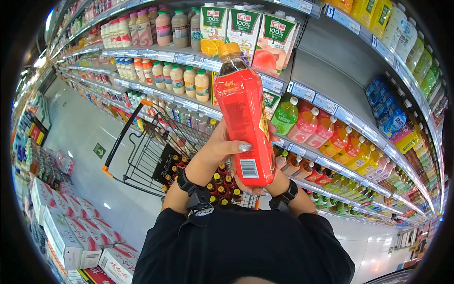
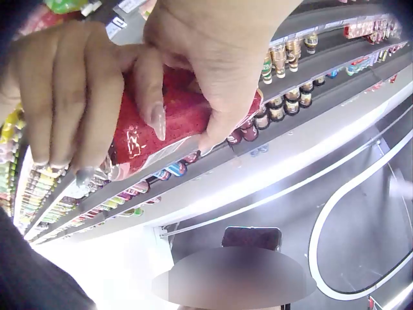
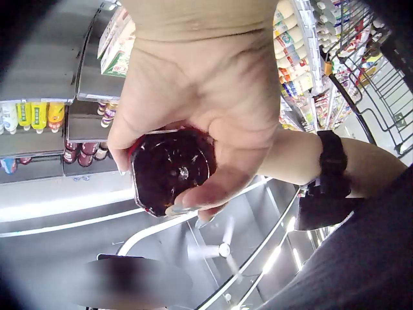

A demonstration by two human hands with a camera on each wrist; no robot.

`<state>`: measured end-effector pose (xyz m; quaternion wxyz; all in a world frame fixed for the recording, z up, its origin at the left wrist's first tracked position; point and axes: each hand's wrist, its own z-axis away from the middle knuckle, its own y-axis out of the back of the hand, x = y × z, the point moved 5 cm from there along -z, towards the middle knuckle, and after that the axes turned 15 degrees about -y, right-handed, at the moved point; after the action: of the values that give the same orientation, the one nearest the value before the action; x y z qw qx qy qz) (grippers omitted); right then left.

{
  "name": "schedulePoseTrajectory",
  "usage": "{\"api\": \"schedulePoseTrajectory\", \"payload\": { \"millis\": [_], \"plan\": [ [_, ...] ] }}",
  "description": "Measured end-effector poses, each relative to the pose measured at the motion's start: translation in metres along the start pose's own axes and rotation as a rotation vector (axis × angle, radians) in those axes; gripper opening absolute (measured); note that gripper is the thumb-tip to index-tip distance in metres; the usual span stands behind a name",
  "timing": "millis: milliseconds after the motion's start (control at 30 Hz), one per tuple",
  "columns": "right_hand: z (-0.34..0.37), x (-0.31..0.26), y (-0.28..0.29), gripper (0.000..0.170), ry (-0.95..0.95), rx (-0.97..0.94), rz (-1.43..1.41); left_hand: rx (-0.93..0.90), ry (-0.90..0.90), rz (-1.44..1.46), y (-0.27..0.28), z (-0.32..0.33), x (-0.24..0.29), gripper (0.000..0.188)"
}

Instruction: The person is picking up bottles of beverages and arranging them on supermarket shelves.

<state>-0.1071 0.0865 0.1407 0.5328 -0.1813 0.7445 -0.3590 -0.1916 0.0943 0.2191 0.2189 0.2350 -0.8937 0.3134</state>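
A large red-labelled bottle of dark drink [image 1: 242, 111] with a yellow cap [image 1: 229, 49] stands nearly upright before my chest in the head view, tilted slightly left. Its barcode [image 1: 248, 169] faces me. My left hand [image 1: 218, 150] grips the bottle's side, thumb across the label. From below, my right hand [image 3: 200, 97] holds the bottom end, its fingers curled round the dark base [image 3: 173, 171] in the right wrist view. Both hands meet the bottle in the left wrist view, where the red label [image 2: 168, 113] shows between the fingers.
A wire shopping cart [image 1: 137, 156] with several yellow- and red-capped bottles [image 1: 222, 179] stands ahead to the left. Shelves of drinks curve round the front and right, with juice cartons [image 1: 243, 35] behind the bottle. Stacked boxes [image 1: 71, 227] sit on the floor at left.
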Motion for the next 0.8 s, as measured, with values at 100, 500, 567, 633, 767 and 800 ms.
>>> {"api": "schedulePoseTrajectory", "payload": {
  "millis": [100, 500, 567, 633, 767, 800],
  "plan": [
    [-0.001, 0.001, 0.000, 0.095, 0.007, -0.024, -0.023, 0.016, 0.001, -0.003, 0.004, 0.002, -0.003, 0.071],
    [0.003, 0.012, 0.006, 0.089, -0.031, -0.243, -0.247, 0.051, -0.002, -0.063, 0.007, 0.007, -0.003, 0.065],
    [0.008, 0.017, 0.017, 0.086, -0.054, -0.244, -0.268, 0.059, -0.027, -0.108, 0.007, 0.006, -0.002, 0.064],
    [0.010, 0.021, 0.023, 0.083, -0.111, -0.267, -0.236, 0.080, -0.058, -0.175, 0.008, 0.007, 0.001, 0.062],
    [0.005, 0.020, 0.012, 0.079, -0.131, -0.291, -0.131, 0.063, -0.043, -0.239, 0.010, 0.007, 0.005, 0.059],
    [0.005, 0.020, 0.012, 0.079, -0.133, -0.270, -0.109, 0.064, -0.040, -0.237, 0.010, 0.007, 0.004, 0.059]
  ]
}}
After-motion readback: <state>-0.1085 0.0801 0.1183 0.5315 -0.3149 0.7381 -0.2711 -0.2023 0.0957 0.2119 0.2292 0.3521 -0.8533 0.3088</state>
